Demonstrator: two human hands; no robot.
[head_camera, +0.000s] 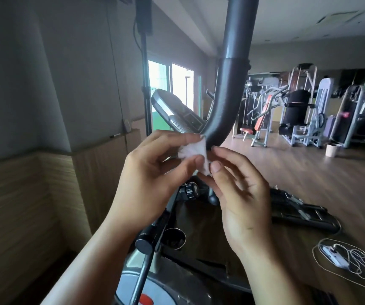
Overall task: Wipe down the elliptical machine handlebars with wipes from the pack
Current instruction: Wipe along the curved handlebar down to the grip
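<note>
The wipe [193, 153] is white. The handlebar [232, 89] is glossy dark grey above its joint and matte black below. On the left, the wall [45, 73] is plain grey over a tan panel [22, 205] with fine horizontal stripes. The floor [309, 172] is brown with wood grain. Near right lies a white charger [335, 257] (its cord off-white). Far right, the machines [298, 111] have white frames and black pads, one seat [263, 123] is orange-red, and a pail [332, 149] is beige. The near disc [130, 289] is grey with a red mark.
</note>
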